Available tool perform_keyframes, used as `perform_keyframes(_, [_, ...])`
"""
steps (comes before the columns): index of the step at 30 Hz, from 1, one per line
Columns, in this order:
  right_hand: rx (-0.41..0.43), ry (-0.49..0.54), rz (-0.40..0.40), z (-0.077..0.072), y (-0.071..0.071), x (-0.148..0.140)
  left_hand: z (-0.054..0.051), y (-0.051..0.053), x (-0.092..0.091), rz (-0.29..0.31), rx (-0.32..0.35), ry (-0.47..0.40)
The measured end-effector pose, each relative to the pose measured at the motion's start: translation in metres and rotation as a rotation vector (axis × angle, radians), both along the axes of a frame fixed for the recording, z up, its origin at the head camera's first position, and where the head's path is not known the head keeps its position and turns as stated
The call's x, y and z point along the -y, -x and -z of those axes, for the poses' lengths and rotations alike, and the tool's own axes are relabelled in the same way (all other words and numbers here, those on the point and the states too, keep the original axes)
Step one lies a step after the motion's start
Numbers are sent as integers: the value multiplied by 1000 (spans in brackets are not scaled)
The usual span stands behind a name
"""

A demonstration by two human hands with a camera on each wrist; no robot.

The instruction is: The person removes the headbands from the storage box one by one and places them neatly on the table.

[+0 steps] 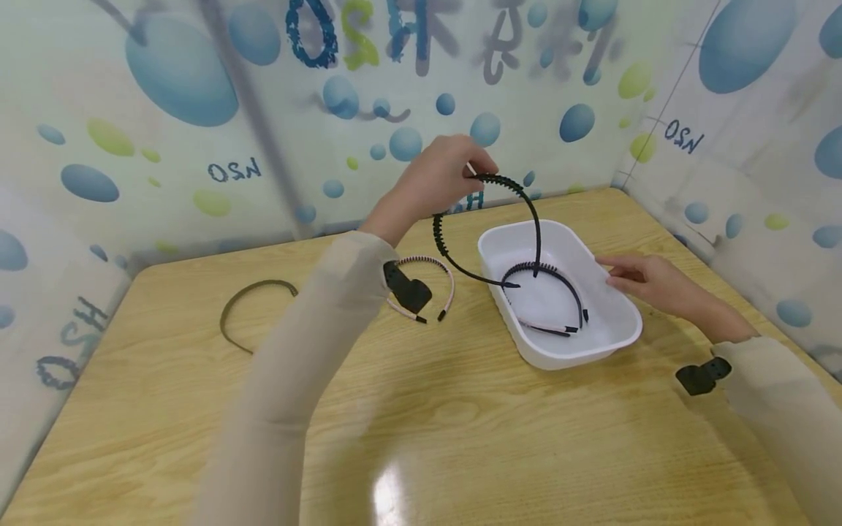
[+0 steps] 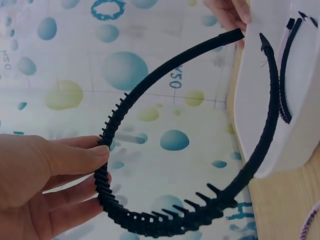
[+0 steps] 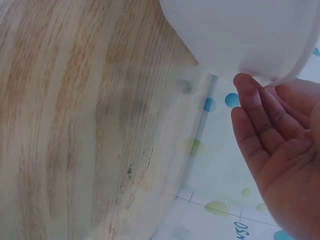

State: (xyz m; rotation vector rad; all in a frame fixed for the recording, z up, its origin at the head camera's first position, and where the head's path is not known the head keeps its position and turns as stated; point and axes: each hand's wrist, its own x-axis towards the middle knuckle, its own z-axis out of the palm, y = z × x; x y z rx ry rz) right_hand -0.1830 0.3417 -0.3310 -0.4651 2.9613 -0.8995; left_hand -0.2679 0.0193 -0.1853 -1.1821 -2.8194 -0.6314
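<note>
My left hand (image 1: pixel 444 179) pinches a black toothed headband (image 1: pixel 537 226) between thumb and fingers at its curved top. The headband hangs above the white plastic tub (image 1: pixel 559 358), its two tips pointing down toward the inside. In the left wrist view the comb teeth along the headband (image 2: pixel 272 100) show clearly. On the tub's right side, my right hand (image 1: pixel 658 285) grips the rim, thumb at the edge and fingers against the outer wall. Inside the tub lie another black headband (image 1: pixel 572 281) and a pale pink one (image 1: pixel 542 326), partly overlapping.
Left of the tub, a pink-and-black headband (image 1: pixel 452 288) lies on the wooden table (image 1: pixel 460 438), partly hidden by the left wrist's camera. Farther left lies a brown headband (image 1: pixel 228 310), partly behind the left sleeve. A bubble-patterned wall covering (image 1: pixel 408 109) stands behind the table.
</note>
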Motion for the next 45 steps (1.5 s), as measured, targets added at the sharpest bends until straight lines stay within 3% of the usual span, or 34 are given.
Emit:
perform_keyframes(16, [-45, 33, -37, 2, 0, 1, -1, -7, 57, -38, 4, 69])
perform_keyframes(30, [-49, 31, -43, 5, 2, 0, 14, -7, 123, -75, -22, 63])
perform_keyframes(45, [-47, 48, -33, 6, 1, -5, 22, -24, 177, -131, 40, 102])
